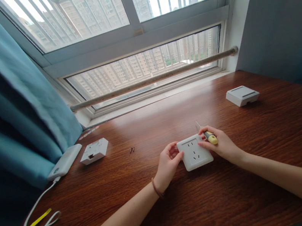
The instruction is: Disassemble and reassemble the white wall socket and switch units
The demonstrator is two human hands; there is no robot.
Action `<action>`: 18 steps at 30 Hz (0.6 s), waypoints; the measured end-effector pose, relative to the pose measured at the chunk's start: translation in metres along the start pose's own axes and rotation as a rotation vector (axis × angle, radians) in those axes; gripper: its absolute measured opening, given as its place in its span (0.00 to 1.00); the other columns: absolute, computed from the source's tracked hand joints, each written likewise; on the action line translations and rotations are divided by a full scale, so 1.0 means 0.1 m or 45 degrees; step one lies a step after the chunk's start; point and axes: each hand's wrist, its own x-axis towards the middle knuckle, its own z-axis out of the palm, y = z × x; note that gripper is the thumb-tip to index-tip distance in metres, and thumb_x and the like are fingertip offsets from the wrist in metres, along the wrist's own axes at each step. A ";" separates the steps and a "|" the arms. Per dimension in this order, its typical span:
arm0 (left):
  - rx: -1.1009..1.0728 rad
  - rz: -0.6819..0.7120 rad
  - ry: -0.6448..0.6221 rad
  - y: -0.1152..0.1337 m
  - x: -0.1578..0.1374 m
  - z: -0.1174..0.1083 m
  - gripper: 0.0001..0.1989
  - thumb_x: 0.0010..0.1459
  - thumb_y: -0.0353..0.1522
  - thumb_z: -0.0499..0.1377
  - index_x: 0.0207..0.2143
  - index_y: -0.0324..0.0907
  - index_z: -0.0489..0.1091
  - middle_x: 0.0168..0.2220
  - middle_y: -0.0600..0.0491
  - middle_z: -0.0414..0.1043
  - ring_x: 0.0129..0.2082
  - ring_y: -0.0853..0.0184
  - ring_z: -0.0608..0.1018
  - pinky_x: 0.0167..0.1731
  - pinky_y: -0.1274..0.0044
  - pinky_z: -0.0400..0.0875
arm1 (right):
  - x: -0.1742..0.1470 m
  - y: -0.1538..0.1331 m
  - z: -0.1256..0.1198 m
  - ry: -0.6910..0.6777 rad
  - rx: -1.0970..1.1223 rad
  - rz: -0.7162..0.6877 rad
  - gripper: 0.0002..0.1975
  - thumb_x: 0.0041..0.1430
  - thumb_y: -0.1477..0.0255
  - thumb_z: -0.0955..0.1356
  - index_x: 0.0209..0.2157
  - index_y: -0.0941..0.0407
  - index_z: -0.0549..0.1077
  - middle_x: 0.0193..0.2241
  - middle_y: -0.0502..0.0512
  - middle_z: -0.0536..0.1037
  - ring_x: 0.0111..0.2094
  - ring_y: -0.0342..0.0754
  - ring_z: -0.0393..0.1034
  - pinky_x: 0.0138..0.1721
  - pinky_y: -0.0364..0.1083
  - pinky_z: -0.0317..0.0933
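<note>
A white wall socket [195, 155] with several slots in its face is held between my two hands, above the wooden table. My left hand [169, 166] grips its left edge, thumb on the front and fingers behind. At the upper right corner, my right hand [222, 144] pinches the socket with the thumb on its face. That same hand also carries a screwdriver [210, 137] with a yellow and grey handle, its thin shaft pointing away toward the window. Two small screws [132, 149] lie on the table, left of the socket. The fingertips behind the socket are hidden.
A white box-shaped part [95, 151] lies at the left, beside a white power bank [65, 162] with a white cable [34, 205]. Another white box [242, 95] stands at the back right. A blue curtain [15, 81] hangs left; a metal rail [156, 78] crosses the window.
</note>
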 end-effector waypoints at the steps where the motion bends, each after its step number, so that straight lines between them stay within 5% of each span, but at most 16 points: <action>1: -0.021 0.002 -0.006 0.00 0.00 0.00 0.19 0.45 0.33 0.64 0.41 0.37 0.66 0.41 0.45 0.73 0.40 0.63 0.75 0.41 0.72 0.70 | -0.01 -0.01 0.00 0.004 0.021 -0.004 0.12 0.48 0.67 0.69 0.35 0.55 0.66 0.30 0.50 0.72 0.29 0.46 0.69 0.28 0.43 0.64; 7: -0.072 0.023 -0.086 0.02 -0.05 0.01 0.17 0.50 0.37 0.61 0.40 0.36 0.68 0.41 0.46 0.73 0.40 0.62 0.74 0.40 0.73 0.69 | -0.08 -0.14 0.04 0.024 0.063 -0.073 0.13 0.48 0.68 0.69 0.35 0.55 0.65 0.30 0.50 0.70 0.32 0.45 0.68 0.32 0.44 0.65; 13: -0.219 -0.018 -0.139 0.06 -0.08 0.06 0.18 0.51 0.37 0.60 0.42 0.36 0.69 0.41 0.45 0.73 0.40 0.62 0.75 0.42 0.72 0.68 | -0.12 -0.20 0.06 -0.018 0.224 0.046 0.17 0.47 0.64 0.69 0.38 0.53 0.63 0.31 0.50 0.68 0.27 0.45 0.67 0.18 0.41 0.66; 18: -0.237 -0.035 -0.141 0.07 -0.09 0.07 0.17 0.50 0.37 0.61 0.41 0.37 0.70 0.40 0.46 0.73 0.39 0.63 0.75 0.42 0.73 0.68 | -0.11 -0.16 0.07 -0.102 0.382 0.102 0.17 0.49 0.63 0.68 0.40 0.53 0.64 0.29 0.49 0.66 0.26 0.44 0.66 0.16 0.40 0.65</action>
